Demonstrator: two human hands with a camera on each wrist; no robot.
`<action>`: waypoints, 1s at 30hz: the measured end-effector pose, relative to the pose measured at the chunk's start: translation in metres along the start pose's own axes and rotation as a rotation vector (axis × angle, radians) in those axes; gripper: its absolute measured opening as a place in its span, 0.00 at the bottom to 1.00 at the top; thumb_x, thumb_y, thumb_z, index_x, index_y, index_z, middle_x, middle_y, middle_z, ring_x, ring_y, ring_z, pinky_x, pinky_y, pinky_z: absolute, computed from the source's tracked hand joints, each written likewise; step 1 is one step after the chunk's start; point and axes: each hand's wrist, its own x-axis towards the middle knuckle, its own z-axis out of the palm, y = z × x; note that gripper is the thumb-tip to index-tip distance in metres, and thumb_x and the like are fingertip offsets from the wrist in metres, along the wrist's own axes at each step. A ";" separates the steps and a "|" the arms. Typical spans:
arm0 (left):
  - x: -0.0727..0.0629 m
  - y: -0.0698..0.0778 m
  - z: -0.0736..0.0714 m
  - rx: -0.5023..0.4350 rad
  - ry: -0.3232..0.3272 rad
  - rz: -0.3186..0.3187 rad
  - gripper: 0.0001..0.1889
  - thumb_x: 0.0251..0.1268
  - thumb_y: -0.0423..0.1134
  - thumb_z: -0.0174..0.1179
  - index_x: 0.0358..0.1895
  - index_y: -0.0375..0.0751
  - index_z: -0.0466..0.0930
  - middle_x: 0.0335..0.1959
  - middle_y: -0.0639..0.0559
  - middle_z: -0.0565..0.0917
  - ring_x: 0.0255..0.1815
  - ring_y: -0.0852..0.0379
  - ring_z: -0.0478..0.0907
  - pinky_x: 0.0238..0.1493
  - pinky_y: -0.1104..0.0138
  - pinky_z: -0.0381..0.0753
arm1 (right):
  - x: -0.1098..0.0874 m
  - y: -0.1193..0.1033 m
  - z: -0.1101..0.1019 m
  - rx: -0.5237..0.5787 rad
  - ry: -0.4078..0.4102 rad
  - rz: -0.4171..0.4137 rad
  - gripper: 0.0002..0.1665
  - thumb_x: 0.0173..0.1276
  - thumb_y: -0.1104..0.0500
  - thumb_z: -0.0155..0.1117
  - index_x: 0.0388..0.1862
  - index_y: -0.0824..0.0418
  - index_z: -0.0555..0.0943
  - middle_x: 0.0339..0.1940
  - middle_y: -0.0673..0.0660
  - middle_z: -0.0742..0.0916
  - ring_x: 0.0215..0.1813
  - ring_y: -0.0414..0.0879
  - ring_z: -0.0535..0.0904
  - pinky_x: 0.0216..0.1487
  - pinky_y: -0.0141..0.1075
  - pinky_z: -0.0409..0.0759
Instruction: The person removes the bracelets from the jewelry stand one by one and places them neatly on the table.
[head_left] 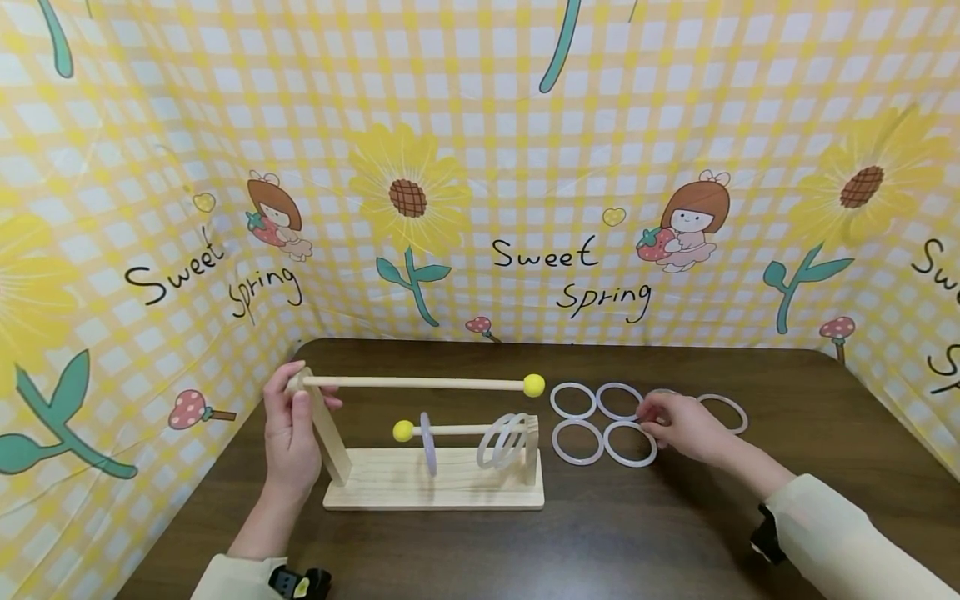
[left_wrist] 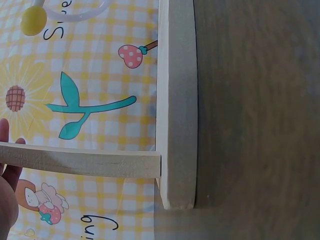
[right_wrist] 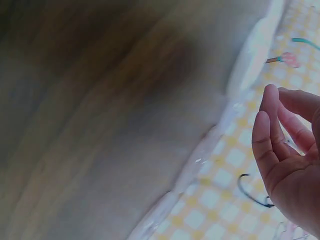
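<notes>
At the left, my left hand (head_left: pixel 288 433) grips the top of the tall post of a wooden ring stand (head_left: pixel 435 497), thumb in front and fingers behind. In the left wrist view, fingertips (left_wrist: pixel 20 145) show beside the post (left_wrist: pixel 85 161). An upper rod (head_left: pixel 420 383) ends in a yellow ball (head_left: pixel 534 385). Translucent rings (head_left: pixel 483 446) hang on the lower rod, with a separate ring (head_left: pixel 429 454) nearer its yellow ball. My right hand (head_left: pixel 686 425) hovers over flat rings (head_left: pixel 630 465), its fingers bent and close together; no ring shows between them in the right wrist view.
More rings (head_left: pixel 573 384) lie flat on the brown table (head_left: pixel 600 533) right of the stand, one ring (head_left: pixel 742 417) beyond the right hand and another partly behind it. A yellow checked cloth (head_left: pixel 480 167) stands around the table's back and sides.
</notes>
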 end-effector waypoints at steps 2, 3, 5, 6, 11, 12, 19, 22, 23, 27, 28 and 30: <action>0.000 0.000 0.001 -0.002 -0.001 0.001 0.18 0.77 0.27 0.36 0.63 0.19 0.53 0.38 0.49 0.80 0.32 0.55 0.78 0.39 0.73 0.81 | -0.003 -0.006 -0.001 0.009 0.009 -0.016 0.05 0.65 0.68 0.66 0.39 0.64 0.79 0.30 0.49 0.81 0.22 0.39 0.77 0.23 0.32 0.78; 0.001 0.001 0.001 0.000 -0.001 0.001 0.18 0.77 0.27 0.36 0.63 0.19 0.53 0.38 0.49 0.80 0.32 0.55 0.78 0.39 0.73 0.81 | -0.004 -0.010 -0.001 0.016 0.012 -0.026 0.06 0.65 0.67 0.66 0.40 0.64 0.79 0.31 0.49 0.81 0.22 0.39 0.77 0.23 0.32 0.78; 0.001 0.001 0.001 0.000 -0.003 0.000 0.17 0.77 0.27 0.36 0.63 0.19 0.53 0.38 0.49 0.80 0.32 0.55 0.78 0.39 0.73 0.81 | -0.007 -0.018 -0.001 0.033 0.020 -0.050 0.07 0.65 0.68 0.66 0.41 0.64 0.80 0.32 0.50 0.81 0.22 0.40 0.78 0.23 0.32 0.78; 0.001 0.001 0.002 0.002 -0.004 0.000 0.17 0.77 0.27 0.36 0.63 0.19 0.53 0.38 0.49 0.80 0.32 0.56 0.78 0.39 0.73 0.81 | -0.009 -0.022 -0.001 0.033 0.029 -0.064 0.07 0.64 0.67 0.66 0.41 0.64 0.80 0.32 0.49 0.81 0.22 0.40 0.78 0.23 0.31 0.77; 0.002 0.001 0.002 0.006 -0.006 -0.006 0.17 0.77 0.27 0.36 0.63 0.19 0.53 0.38 0.49 0.80 0.33 0.57 0.78 0.39 0.72 0.80 | -0.016 -0.045 0.005 0.077 0.040 -0.147 0.07 0.64 0.67 0.67 0.39 0.59 0.81 0.31 0.46 0.82 0.24 0.38 0.77 0.22 0.31 0.77; 0.002 0.001 0.002 0.011 -0.006 -0.007 0.18 0.77 0.27 0.35 0.63 0.19 0.53 0.38 0.49 0.80 0.33 0.57 0.78 0.39 0.73 0.80 | -0.017 -0.051 0.007 0.089 0.037 -0.162 0.07 0.64 0.67 0.67 0.39 0.58 0.81 0.30 0.45 0.82 0.24 0.38 0.77 0.22 0.31 0.77; 0.003 0.002 0.003 0.036 0.010 -0.010 0.18 0.78 0.29 0.37 0.62 0.19 0.53 0.37 0.50 0.80 0.32 0.56 0.79 0.38 0.74 0.80 | -0.020 -0.089 0.029 0.262 -0.025 -0.266 0.07 0.65 0.66 0.67 0.39 0.56 0.81 0.32 0.48 0.84 0.29 0.37 0.80 0.28 0.32 0.81; 0.003 0.002 0.003 0.035 0.014 -0.008 0.18 0.78 0.30 0.38 0.62 0.18 0.52 0.37 0.50 0.80 0.32 0.57 0.79 0.39 0.73 0.81 | -0.021 -0.104 0.040 0.328 -0.070 -0.269 0.07 0.66 0.65 0.67 0.41 0.57 0.81 0.35 0.47 0.85 0.33 0.37 0.81 0.32 0.33 0.82; 0.003 0.002 0.003 0.037 0.013 -0.009 0.18 0.78 0.30 0.38 0.62 0.18 0.52 0.37 0.50 0.80 0.32 0.57 0.79 0.39 0.73 0.81 | -0.021 -0.109 0.044 0.340 -0.085 -0.270 0.07 0.66 0.65 0.67 0.42 0.58 0.81 0.36 0.46 0.85 0.34 0.37 0.81 0.34 0.33 0.82; 0.001 0.002 0.002 0.036 0.015 -0.025 0.18 0.78 0.30 0.37 0.62 0.19 0.52 0.37 0.51 0.80 0.32 0.57 0.79 0.39 0.73 0.81 | -0.020 -0.126 0.060 0.399 -0.133 -0.308 0.10 0.67 0.64 0.66 0.46 0.60 0.80 0.38 0.52 0.85 0.37 0.37 0.82 0.37 0.33 0.83; 0.001 0.002 0.002 0.030 0.017 -0.030 0.18 0.78 0.30 0.38 0.62 0.19 0.52 0.37 0.51 0.80 0.32 0.56 0.79 0.40 0.73 0.81 | -0.019 -0.129 0.063 0.421 -0.146 -0.314 0.11 0.67 0.63 0.66 0.48 0.60 0.80 0.40 0.54 0.85 0.38 0.37 0.82 0.37 0.34 0.83; 0.000 0.002 0.002 0.008 0.024 -0.036 0.18 0.78 0.30 0.38 0.62 0.20 0.52 0.37 0.50 0.80 0.32 0.57 0.79 0.40 0.73 0.81 | -0.017 -0.137 0.071 0.470 -0.171 -0.323 0.13 0.68 0.63 0.65 0.51 0.59 0.79 0.45 0.57 0.85 0.41 0.38 0.82 0.38 0.34 0.84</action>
